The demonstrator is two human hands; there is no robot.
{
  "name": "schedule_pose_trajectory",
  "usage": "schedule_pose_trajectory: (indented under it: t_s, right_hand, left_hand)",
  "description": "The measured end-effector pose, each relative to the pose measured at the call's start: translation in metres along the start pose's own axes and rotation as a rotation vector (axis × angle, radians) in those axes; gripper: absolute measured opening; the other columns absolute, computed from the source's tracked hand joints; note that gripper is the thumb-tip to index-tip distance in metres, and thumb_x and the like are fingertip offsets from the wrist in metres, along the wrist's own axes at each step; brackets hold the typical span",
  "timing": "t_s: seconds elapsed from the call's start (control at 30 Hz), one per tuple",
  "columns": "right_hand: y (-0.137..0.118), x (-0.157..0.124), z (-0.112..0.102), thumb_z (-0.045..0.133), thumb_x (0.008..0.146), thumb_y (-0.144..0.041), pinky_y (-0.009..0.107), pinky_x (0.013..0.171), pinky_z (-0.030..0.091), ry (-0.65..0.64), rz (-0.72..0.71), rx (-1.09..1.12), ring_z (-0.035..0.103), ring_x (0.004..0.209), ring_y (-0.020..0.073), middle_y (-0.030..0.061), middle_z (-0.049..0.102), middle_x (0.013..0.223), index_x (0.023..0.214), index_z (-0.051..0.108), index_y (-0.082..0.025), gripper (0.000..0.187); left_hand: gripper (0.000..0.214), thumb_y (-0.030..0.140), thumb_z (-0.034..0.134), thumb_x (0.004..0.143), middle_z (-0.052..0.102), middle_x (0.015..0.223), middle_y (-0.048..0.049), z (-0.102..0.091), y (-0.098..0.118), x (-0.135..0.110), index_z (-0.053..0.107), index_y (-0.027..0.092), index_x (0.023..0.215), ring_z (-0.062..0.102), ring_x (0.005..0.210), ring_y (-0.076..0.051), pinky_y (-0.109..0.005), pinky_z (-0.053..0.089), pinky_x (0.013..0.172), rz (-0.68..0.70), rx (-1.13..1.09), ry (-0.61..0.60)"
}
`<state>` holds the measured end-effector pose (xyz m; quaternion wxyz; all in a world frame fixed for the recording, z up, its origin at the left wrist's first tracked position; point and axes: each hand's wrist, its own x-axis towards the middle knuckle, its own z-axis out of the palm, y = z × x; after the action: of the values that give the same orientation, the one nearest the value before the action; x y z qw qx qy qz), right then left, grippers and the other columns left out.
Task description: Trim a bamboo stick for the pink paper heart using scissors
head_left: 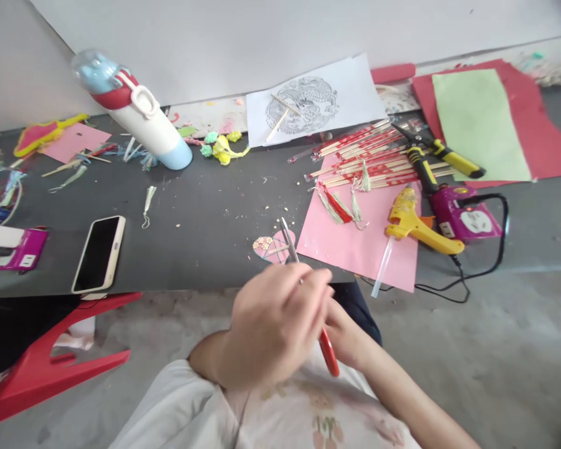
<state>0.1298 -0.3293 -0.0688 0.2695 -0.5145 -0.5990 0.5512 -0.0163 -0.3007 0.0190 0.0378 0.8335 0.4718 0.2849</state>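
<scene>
My left hand (pixel 273 321) is closed in front of my body, its fingers curled, and what lies in them cannot be made out. Behind it, partly hidden, my right hand (pixel 339 321) is closed around scissors with a red handle (pixel 328 354). Their metal blades (pixel 288 239) point away from me at the table's front edge. Under and beside the blades lies a small pink heart-shaped paper (pixel 260 251) with drawn lines. Small round pale pieces cover its left part, and a short thin stick (pixel 277 251) rests on it. Pale crumbs lie around it.
Pink paper (pixel 330 240), a yellow glue gun (pixel 414 224), a purple power socket (pixel 470 218), pliers (pixel 421 162) and packaged sticks (pixel 369 153) lie to the right. A bottle (pixel 143 128) and phone (pixel 99 254) are left. Behind stands a dragon drawing (pixel 348 87).
</scene>
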Motion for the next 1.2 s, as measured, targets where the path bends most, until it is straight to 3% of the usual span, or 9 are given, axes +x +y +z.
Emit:
schedule_pose_trajectory:
  t_s: [0.1, 0.2, 0.4, 0.6, 0.87, 1.2]
  right_hand:
    - [0.005, -0.004, -0.002, 0.054, 0.087, -0.031, 0.025, 0.056, 0.045, -0.087, 0.093, 0.138, 0.048, 0.064, 0.0127, -0.0016, 0.053, 0.075, 0.106, 0.052, -0.02, 0.023]
    - [0.008, -0.008, -0.001, 0.055, 0.086, -0.031, 0.024, 0.055, 0.04, -0.095, 0.135, 0.2, 0.043, 0.063, 0.0118, -0.0027, 0.05, 0.074, 0.109, 0.049, -0.022, 0.026]
    - [-0.004, -0.017, -0.003, 0.055, 0.088, -0.035, 0.025, 0.056, 0.036, -0.132, 0.104, 0.149, 0.037, 0.063, 0.0114, -0.0041, 0.044, 0.074, 0.107, 0.045, -0.023, 0.024]
    - [-0.012, -0.021, -0.01, 0.056, 0.088, -0.044, 0.025, 0.058, 0.035, -0.188, -0.015, 0.086, 0.031, 0.064, 0.0112, -0.0047, 0.035, 0.076, 0.105, 0.039, -0.022, 0.033]
    - [-0.009, -0.026, -0.012, 0.047, 0.09, -0.054, 0.03, 0.067, 0.04, -0.258, -0.088, 0.065, 0.036, 0.073, 0.0149, 0.0002, 0.04, 0.087, 0.109, 0.034, -0.022, 0.04]
    - [-0.008, -0.028, -0.011, 0.042, 0.089, -0.064, 0.031, 0.067, 0.041, -0.289, -0.061, 0.069, 0.038, 0.075, 0.0159, 0.0015, 0.04, 0.089, 0.11, 0.035, -0.022, 0.048]
  left_hand:
    - [0.021, 0.019, 0.058, 0.087, 0.067, 0.1, -0.0046, 0.003, -0.015, -0.005, 0.062, 0.019, 0.107, 0.061, 0.089, -0.017, -0.029, 0.049, 0.079, -0.151, 0.139, 0.022]
    - [0.017, 0.023, 0.059, 0.087, 0.066, 0.101, -0.0037, 0.007, -0.025, -0.01, 0.062, 0.021, 0.104, 0.058, 0.089, -0.019, -0.03, 0.047, 0.077, -0.206, 0.218, -0.008]
    - [0.007, 0.023, 0.057, 0.089, 0.068, 0.088, -0.0013, 0.01, -0.028, -0.014, 0.063, 0.02, 0.089, 0.055, 0.084, -0.018, -0.03, 0.045, 0.075, -0.157, 0.232, -0.009]
    - [0.018, 0.021, 0.057, 0.09, 0.066, 0.073, 0.0005, 0.01, -0.027, -0.016, 0.061, 0.019, 0.073, 0.053, 0.071, -0.015, -0.028, 0.041, 0.066, -0.087, 0.183, 0.079]
    - [0.019, 0.02, 0.055, 0.091, 0.063, 0.069, 0.0001, 0.009, -0.023, -0.016, 0.06, 0.018, 0.073, 0.051, 0.069, -0.015, -0.027, 0.04, 0.065, -0.058, 0.173, 0.072]
    - [0.021, 0.02, 0.055, 0.091, 0.058, 0.063, 0.0013, 0.006, -0.021, -0.019, 0.058, 0.018, 0.071, 0.049, 0.064, -0.014, -0.027, 0.036, 0.06, -0.052, 0.178, 0.073]
